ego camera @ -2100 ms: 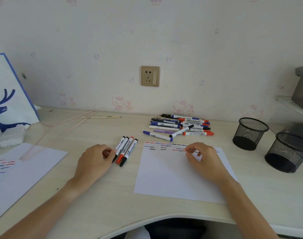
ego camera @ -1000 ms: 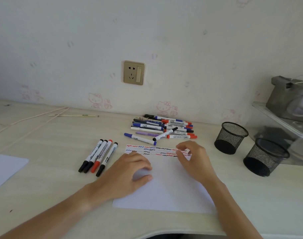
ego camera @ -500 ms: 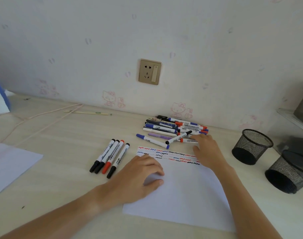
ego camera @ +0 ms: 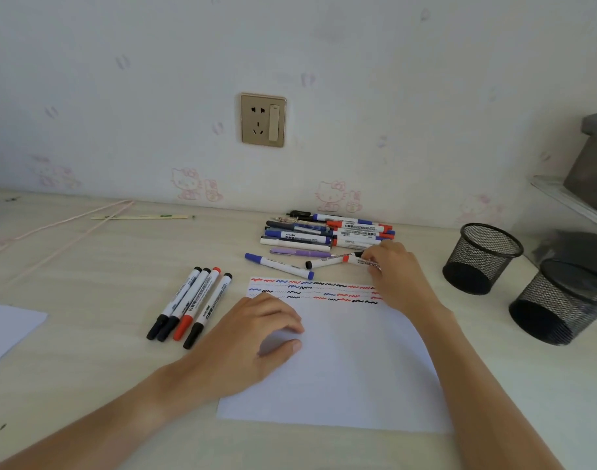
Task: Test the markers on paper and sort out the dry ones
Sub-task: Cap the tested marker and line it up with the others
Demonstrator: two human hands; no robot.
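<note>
The right hand [ego camera: 394, 276] is up at the near edge of the marker pile [ego camera: 327, 234], fingers [ego camera: 375, 257] curled and pinching a red-capped marker [ego camera: 360, 260] by its barrel, red cap poking out to the left of the fingertips. A black-capped marker [ego camera: 324, 262] lies slanted right next to that cap, too close to tell if they touch. Just left of it sits a blue-capped marker [ego camera: 278, 265], and a purple pen [ego camera: 300, 253] lies between those and the rest of the pile.

The left hand [ego camera: 253, 337] rests on the test paper [ego camera: 341, 378], pinning its left side to the desk [ego camera: 86, 266]. Its fingers are loosely bent and close together, thumb out underneath, tips touching the sheet and holding nothing.

Along the far edge of the paper, just beyond the left fingertips and under the right wrist, run rows of squiggles [ego camera: 310, 292] in red, blue and black, a few of them pretty faint.

To the left of the left hand there's a neat row of four markers [ego camera: 188, 307], three with black caps and one red, lying side by side on the desk, off the paper.

Out to the right of the right hand stand two black mesh pen cups [ego camera: 482, 257], well apart from the pile. Another white sheet [ego camera: 5, 327] shows at the far left edge, and a wall socket [ego camera: 263, 119] sits above the pile.
</note>
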